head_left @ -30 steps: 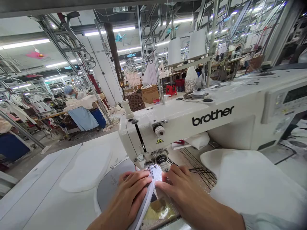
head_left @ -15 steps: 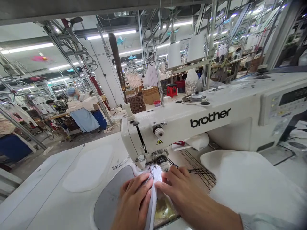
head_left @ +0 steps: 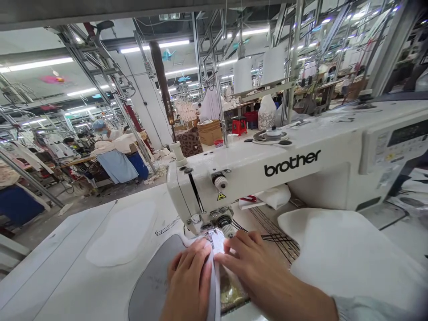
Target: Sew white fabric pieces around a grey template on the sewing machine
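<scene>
A grey panel with a white fabric edge [head_left: 152, 281] lies on the machine bed and runs up under the presser foot [head_left: 210, 239]. My left hand [head_left: 189, 281] bends over its right side, fingers together, holding the fabric edge just before the needle. On the other side, my right hand [head_left: 256, 269] is closed, with thumb and forefinger at the fabric edge near the lit needle area; the fingertips are partly hidden. Over both hands stands the white sewing machine [head_left: 240, 178], its tension knob [head_left: 228, 229] just above my right fingers.
A white cut piece [head_left: 122, 236] lies flat at left on the table. Another white piece [head_left: 337, 249] is right of my right hand. Black threads [head_left: 281, 236] cross the bed behind it. Thread cones [head_left: 242, 76] stand beyond the machine; a co-worker [head_left: 103, 131] is far left.
Both hands keep almost the same places at the needle. The grey panel has shifted slightly with the left hand, and the whole view has moved a little.
</scene>
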A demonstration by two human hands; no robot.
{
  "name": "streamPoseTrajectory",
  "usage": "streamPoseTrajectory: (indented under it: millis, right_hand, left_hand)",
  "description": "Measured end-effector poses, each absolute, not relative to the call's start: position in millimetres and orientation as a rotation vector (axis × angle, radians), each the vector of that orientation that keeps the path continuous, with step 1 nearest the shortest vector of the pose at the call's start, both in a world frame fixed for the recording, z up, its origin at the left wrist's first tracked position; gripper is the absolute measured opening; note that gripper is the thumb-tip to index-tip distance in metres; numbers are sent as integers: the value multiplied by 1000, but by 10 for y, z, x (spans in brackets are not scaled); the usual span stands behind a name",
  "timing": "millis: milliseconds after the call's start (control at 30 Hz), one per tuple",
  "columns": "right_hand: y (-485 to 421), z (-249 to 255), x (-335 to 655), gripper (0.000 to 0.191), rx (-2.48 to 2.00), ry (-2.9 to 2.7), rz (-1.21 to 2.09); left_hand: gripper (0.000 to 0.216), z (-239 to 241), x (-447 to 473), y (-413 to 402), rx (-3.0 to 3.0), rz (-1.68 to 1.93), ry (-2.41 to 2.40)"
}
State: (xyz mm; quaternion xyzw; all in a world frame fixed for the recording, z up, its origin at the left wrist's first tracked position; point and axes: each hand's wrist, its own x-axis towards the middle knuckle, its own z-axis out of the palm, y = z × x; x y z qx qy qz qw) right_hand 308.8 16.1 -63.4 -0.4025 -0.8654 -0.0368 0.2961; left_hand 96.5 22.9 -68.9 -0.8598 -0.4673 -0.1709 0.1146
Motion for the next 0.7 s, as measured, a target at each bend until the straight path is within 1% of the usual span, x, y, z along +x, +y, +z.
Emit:
streamPoseTrajectory:
  millis: [67,200,333,533,700]
  right_hand:
    - [138,-601,3096,22,-1049,-2342,-31]
    - [122,-565,3098,26,-1061,-2338,62]
    - [132,-588,3094,26,-1078,-2319,74]
    - [171,-642,3085,23,-1100,-2322,-12]
    - [177,-610,3083,29,-1070,-2289,-37]
  left_hand:
    - [34,-615,942,229,-2579,-511,-1259]
    - [34,-531,932,224,-2572,-535,-1109]
    - [36,-591,971,229,-2485,-517,-1141]
    - [37,-675,1030,236,-2354,-487,-1190]
    - [41,-704,1100,233,-2319,-496,-1280]
